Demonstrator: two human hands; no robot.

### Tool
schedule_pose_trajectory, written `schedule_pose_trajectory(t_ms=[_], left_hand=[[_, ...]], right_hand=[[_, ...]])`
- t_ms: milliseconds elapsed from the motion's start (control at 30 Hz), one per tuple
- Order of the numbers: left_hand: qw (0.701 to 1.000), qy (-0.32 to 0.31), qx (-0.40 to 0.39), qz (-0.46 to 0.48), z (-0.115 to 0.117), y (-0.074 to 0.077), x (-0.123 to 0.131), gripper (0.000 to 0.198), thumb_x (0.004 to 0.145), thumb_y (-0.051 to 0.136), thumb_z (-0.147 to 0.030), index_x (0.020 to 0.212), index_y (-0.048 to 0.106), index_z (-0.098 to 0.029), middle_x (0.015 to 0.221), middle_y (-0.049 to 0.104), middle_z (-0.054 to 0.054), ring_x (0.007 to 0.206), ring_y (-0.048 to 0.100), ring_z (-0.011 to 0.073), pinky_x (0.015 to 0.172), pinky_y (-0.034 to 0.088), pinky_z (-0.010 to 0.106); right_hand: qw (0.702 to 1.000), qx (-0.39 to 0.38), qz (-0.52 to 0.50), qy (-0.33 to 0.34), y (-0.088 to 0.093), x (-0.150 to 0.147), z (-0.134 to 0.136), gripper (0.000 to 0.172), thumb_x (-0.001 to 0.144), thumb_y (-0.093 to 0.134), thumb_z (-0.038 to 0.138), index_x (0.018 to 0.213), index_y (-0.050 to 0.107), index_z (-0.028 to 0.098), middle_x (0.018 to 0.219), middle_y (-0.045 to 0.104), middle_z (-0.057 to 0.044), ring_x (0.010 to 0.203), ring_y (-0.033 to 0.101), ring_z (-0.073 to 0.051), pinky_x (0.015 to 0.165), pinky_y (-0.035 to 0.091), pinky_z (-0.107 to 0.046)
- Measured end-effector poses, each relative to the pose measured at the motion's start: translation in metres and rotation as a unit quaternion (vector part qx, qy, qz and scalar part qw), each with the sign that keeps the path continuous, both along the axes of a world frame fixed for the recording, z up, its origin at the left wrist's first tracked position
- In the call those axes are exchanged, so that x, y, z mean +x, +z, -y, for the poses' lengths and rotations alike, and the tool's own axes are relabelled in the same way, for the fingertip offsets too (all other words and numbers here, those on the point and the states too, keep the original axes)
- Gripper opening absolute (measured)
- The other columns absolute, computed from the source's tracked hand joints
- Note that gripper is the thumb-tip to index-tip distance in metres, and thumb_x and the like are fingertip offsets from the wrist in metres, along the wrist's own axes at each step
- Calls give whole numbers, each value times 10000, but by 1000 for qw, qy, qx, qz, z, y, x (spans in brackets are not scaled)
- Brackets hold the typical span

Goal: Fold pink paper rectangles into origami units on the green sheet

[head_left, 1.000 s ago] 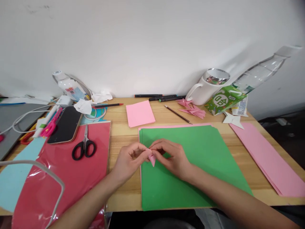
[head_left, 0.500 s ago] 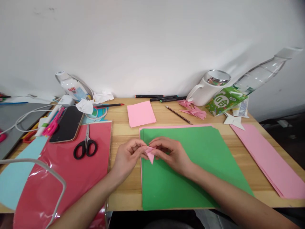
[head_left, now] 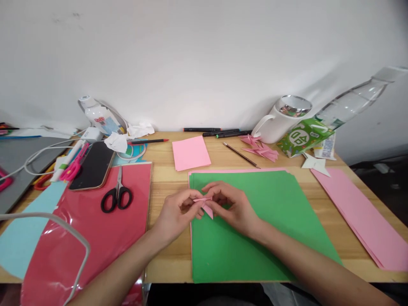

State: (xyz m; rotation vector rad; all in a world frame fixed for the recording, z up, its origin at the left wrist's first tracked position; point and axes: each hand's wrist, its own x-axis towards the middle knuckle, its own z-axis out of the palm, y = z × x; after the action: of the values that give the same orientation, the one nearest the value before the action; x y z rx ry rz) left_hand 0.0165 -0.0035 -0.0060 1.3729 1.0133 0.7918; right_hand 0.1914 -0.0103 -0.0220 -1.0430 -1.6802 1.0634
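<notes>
A small folded piece of pink paper (head_left: pixel 208 210) is pinched between my two hands, above the left part of a green paper stack (head_left: pixel 255 238). My left hand (head_left: pixel 178 212) grips it from the left with thumb and fingers. From the other side my right hand (head_left: pixel 234 208) holds it with thumb and forefinger. One pointed flap hangs down between the thumbs, and a narrow edge shows on top. The fingers hide the rest of the piece. Beyond the hands lies a pile of square pink paper (head_left: pixel 191 153).
Black-handled scissors (head_left: pixel 117 193) lie on a red folder (head_left: pixel 92 233) beside a phone (head_left: pixel 92 165). At the back are a pencil (head_left: pixel 240 154), folded pink pieces (head_left: pixel 263 151), a white mug (head_left: pixel 276 123) and a clear bottle (head_left: pixel 353 100). Pink strips (head_left: pixel 360 221) lie at right.
The folded pink paper has turned in my fingers: its point now slants to the lower right, and a thin edge shows on top. The whole view has shifted slightly.
</notes>
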Motion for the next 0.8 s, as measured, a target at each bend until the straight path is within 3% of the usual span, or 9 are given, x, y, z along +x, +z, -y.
schedule_pose_trajectory(t_ms=[133, 267, 400, 467, 667, 800], left_hand=[[995, 3, -86, 49, -3, 4, 0, 250, 754, 670, -362, 846, 604, -139, 685, 688, 24, 576, 670, 154, 541, 561, 256], [992, 27, -105, 69, -7, 7, -3, 272, 706, 718, -360, 811, 634, -124, 651, 683, 14, 554, 667, 152, 542, 574, 259], [991, 36, -113, 60, -9, 10, -8, 260, 704, 725, -355, 794, 652, -122, 646, 685, 8, 529, 668, 149, 525, 567, 247], [990, 23, -124, 58, -9, 10, -10, 264, 706, 725, -362, 800, 654, -126, 661, 691, 11, 558, 676, 154, 541, 570, 252], [988, -44, -136, 60, -7, 10, -12, 301, 731, 699, -400, 853, 660, -128, 726, 710, 40, 644, 683, 156, 628, 577, 275], [990, -51, -126, 47, -4, 7, -11, 273, 760, 672, -383, 838, 649, -123, 687, 691, 34, 620, 673, 144, 608, 571, 263]], right_hand=[[999, 5, -26, 32, 0, 2, 1, 117, 839, 627, 281, 815, 627, 166, 989, 584, -87, 711, 614, -108, 573, 551, -220], [995, 15, -35, 87, 5, 4, 0, 111, 891, 541, 227, 902, 640, 176, 1051, 568, -88, 621, 601, -67, 570, 560, -212], [987, 121, 41, 99, 8, 8, -3, 174, 901, 505, 165, 1014, 631, 204, 1092, 589, -104, 893, 634, -147, 723, 561, -269], [975, 173, 91, 108, 6, 10, -5, 178, 897, 523, 163, 1033, 630, 204, 1120, 580, -113, 941, 625, -157, 784, 550, -293], [952, 226, 177, 107, 1, 15, -7, 147, 921, 504, 217, 966, 642, 193, 1088, 599, -104, 725, 645, -105, 635, 530, -226], [937, 268, 204, 92, 1, 14, -7, 149, 922, 509, 240, 919, 652, 199, 1009, 646, -81, 627, 613, -88, 547, 465, -203]])
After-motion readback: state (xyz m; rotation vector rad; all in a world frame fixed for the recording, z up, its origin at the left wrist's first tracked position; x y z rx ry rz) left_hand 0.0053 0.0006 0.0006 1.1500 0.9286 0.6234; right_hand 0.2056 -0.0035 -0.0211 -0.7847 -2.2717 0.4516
